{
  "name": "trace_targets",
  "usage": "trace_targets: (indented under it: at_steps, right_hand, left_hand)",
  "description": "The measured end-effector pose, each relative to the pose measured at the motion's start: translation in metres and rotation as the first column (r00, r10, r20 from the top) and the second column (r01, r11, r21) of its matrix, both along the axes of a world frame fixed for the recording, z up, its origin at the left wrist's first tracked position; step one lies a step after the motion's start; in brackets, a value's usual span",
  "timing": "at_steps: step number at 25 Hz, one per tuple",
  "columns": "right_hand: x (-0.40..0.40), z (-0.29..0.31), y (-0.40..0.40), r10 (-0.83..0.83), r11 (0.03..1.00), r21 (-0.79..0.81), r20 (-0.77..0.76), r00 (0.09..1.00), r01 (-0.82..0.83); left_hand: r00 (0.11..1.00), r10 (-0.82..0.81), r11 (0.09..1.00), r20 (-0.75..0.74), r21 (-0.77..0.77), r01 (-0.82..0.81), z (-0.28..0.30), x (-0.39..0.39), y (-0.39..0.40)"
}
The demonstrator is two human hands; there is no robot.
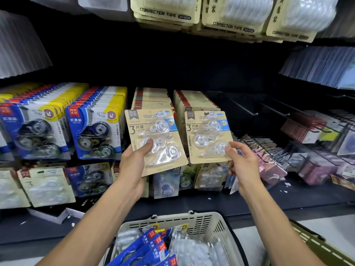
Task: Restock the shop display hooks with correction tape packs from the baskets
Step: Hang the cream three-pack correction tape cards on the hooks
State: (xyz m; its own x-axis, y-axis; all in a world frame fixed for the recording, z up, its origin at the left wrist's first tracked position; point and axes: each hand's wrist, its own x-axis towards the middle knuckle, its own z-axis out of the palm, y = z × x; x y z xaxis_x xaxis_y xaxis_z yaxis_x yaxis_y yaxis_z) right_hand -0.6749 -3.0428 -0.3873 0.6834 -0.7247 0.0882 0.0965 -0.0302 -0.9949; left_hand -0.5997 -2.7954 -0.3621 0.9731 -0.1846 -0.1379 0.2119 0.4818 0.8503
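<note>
Dark shop shelving fills the view, hung with rows of carded packs on display hooks (244, 108); the back panel is lost in shadow and the upper-left stock is blurred beyond reading. A kraft three-piece correction tape pack (154, 141) is held in the left hand (132, 162), thumb curled over its clear blister, fingers hidden behind the card. A second, matching pack (208, 136) is pinched at its lower right corner by the right hand (243, 162), in front of a full kraft row. "Correction Tape" is partly covered on both by price stickers; "3" is legible. Overhead packs (165, 10) are marked "CORRECTION TAPE NO-8320", their tops cut off. Blue-and-yellow packs (95, 131) hang to the left, with small print unreadable. Below, a beige basket (211, 221) holds blue packs and clear-wrapped ones, cropped by the frame edge. A green basket (315, 244) is only partly seen at right.
</note>
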Motion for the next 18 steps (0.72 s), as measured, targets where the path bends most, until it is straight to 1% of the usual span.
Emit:
trace_targets:
  at_steps: [2, 4, 6, 9, 10, 12, 13, 14, 16, 17, 18]
  right_hand:
    - [0.005, -0.006, -0.004, -0.056, 0.998, -0.01, -0.023, 0.998, 0.056]
    - [0.012, -0.011, -0.005, -0.053, 0.999, 0.006, -0.042, 0.998, 0.053]
    - [0.021, -0.012, -0.001, 0.008, 0.999, 0.049, -0.083, 0.997, -0.004]
    - [0.032, -0.012, 0.008, 0.186, 0.957, 0.25, -0.131, 0.974, -0.149]
    - [0.034, -0.012, 0.011, 0.221, 0.941, 0.289, -0.136, 0.966, -0.175]
    - [0.037, -0.008, 0.022, 0.26, 0.937, 0.283, -0.168, 0.951, -0.207]
    - [0.037, -0.004, 0.031, 0.312, 0.928, 0.269, -0.181, 0.933, -0.258]
    - [0.036, 0.001, 0.04, 0.407, 0.898, 0.258, -0.18, 0.896, -0.356]
    - [0.032, 0.012, 0.059, 0.633, 0.765, 0.249, -0.127, 0.763, -0.594]
    - [0.029, 0.017, 0.066, 0.703, 0.704, 0.235, -0.099, 0.704, -0.67]
    - [0.027, 0.02, 0.072, 0.728, 0.681, 0.209, -0.086, 0.68, -0.702]
  left_hand:
    - [1.0, 0.005, 1.0, 0.001, 0.002, -0.005, 0.001, -0.001, 0.002]
    - [1.0, 0.01, 1.0, -0.01, 0.01, -0.01, 0.002, -0.002, 0.006]
    - [1.0, 0.001, 1.0, -0.017, 0.004, -0.001, 0.003, -0.003, 0.01]
    - [1.0, 0.006, 1.0, -0.019, 0.006, -0.006, 0.004, -0.002, 0.019]
    - [1.0, 0.007, 1.0, -0.024, 0.004, -0.007, 0.004, -0.001, 0.02]
    - [0.999, -0.009, 1.0, -0.048, -0.002, 0.009, 0.003, 0.0, 0.022]
    - [0.997, -0.022, 1.0, -0.07, -0.014, 0.021, 0.003, 0.001, 0.023]
    - [0.995, -0.037, 0.999, -0.097, -0.036, 0.034, 0.003, 0.002, 0.022]
    - [0.99, -0.081, 0.995, -0.114, -0.067, 0.074, 0.003, 0.002, 0.02]
    - [0.99, -0.101, 0.993, -0.094, -0.068, 0.095, 0.003, 0.002, 0.018]
    - [0.991, -0.117, 0.991, -0.062, -0.068, 0.113, 0.003, 0.002, 0.015]
